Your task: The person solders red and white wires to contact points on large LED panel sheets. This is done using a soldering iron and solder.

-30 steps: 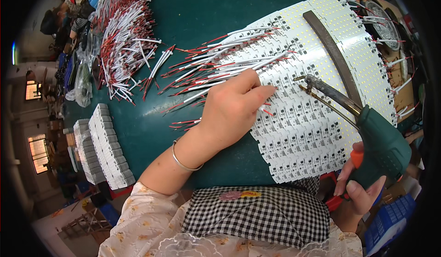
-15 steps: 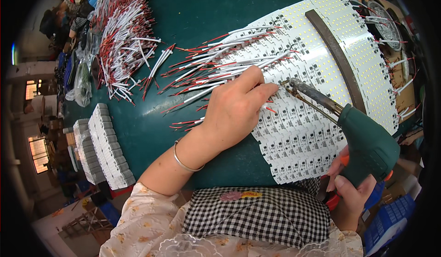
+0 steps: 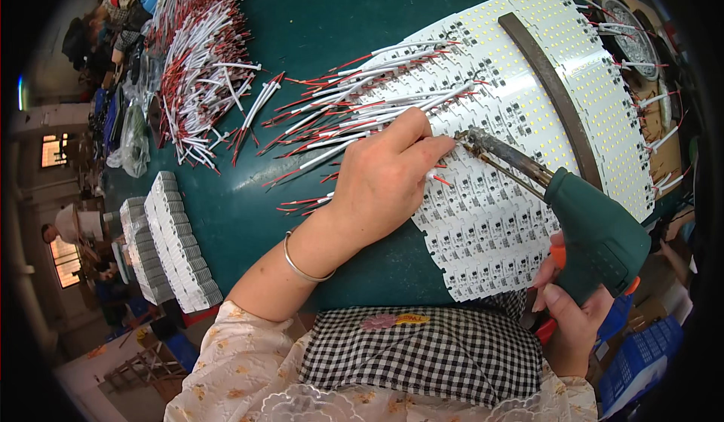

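Observation:
My left hand (image 3: 385, 177) is closed in a pinch over a white sheet of small circuit boards (image 3: 490, 233), with a wire between the fingers whose tip is mostly hidden by them. Red-and-white wires (image 3: 354, 124) lie across the sheet's left side, and some run under this hand. In my right hand (image 3: 573, 313) is a green soldering gun (image 3: 596, 230), fingers wrapped round its grip. Its dark tip reaches the boards right beside my left fingertips; contact with the wire cannot be made out.
A dark curved bar (image 3: 554, 90) lies across the sheet. Heaped red-and-white wires (image 3: 207, 82) sit at the far left of the green table (image 3: 302, 15), with stacked white boards (image 3: 177, 241) nearer. A round metal dish (image 3: 632, 41) stands far right, a blue crate (image 3: 641, 369) low at right.
The soldering gun has shifted slightly left, its tip closer to my left fingertips. My right hand has moved a little with it. My left hand stays almost still.

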The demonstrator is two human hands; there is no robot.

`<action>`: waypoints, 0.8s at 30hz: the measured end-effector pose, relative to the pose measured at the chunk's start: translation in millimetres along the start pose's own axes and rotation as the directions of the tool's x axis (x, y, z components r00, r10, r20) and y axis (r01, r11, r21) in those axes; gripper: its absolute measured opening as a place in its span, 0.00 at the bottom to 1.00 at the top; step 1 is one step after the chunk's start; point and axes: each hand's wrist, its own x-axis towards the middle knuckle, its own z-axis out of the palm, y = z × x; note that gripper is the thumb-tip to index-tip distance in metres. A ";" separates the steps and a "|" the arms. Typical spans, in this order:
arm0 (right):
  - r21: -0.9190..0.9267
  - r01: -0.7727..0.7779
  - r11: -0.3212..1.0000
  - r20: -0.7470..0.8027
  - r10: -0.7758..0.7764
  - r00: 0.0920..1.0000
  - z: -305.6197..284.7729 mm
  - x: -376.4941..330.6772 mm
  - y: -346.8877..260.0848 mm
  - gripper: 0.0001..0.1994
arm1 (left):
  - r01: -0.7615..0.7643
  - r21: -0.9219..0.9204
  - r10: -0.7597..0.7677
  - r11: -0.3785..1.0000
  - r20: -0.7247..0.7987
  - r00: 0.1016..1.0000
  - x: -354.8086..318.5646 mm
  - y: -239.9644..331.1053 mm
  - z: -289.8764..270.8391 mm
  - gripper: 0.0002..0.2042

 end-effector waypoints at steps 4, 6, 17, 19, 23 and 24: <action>-0.035 0.001 0.999 0.026 0.000 1.000 -4.0 0.1 4.8 0.29 | -0.002 -0.012 0.002 1.000 -0.007 1.000 -0.4 -0.5 -0.2 0.23; -0.059 0.010 0.998 0.049 -0.007 0.999 -4.4 0.3 5.7 0.29 | 0.002 -0.017 -0.002 1.000 -0.006 1.000 -0.2 -0.7 0.2 0.23; 0.124 0.196 0.973 -0.175 -0.173 0.969 4.8 1.2 -0.2 0.37 | 0.009 -0.004 -0.009 1.000 0.004 1.000 0.7 0.1 -0.7 0.23; 0.127 0.176 0.976 -0.168 -0.153 0.974 2.0 -3.0 -0.4 0.37 | 0.015 -0.027 -0.015 1.000 -0.005 1.000 -0.2 -1.1 1.2 0.23; 0.147 0.156 0.977 -0.149 -0.134 0.980 -1.9 -10.8 3.7 0.35 | 0.051 -0.186 -0.047 0.981 0.026 0.999 2.1 -3.6 2.0 0.22; 0.147 0.156 0.977 -0.151 -0.134 0.979 -3.2 -13.5 2.5 0.35 | 0.050 -0.186 -0.046 0.981 0.027 0.999 2.1 -3.3 1.7 0.22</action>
